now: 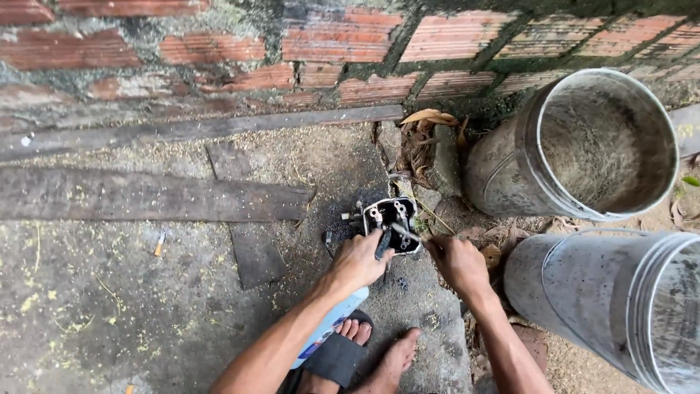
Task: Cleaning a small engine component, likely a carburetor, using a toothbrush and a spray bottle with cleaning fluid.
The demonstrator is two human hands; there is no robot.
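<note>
A small dark metal engine part with shiny valve gear stands on the oily ground near a brick wall. My left hand grips a dark-handled tool whose tip reaches into the part's lower left. My right hand holds a thin metal rod or tool that points left into the part. A white and blue bottle shows under my left forearm. My bare feet are below, one on a dark sandal.
Two large grey metal buckets stand at the right, one by the wall, one nearer. Weathered planks lie on the concrete at left. Dry leaves pile against the brick wall.
</note>
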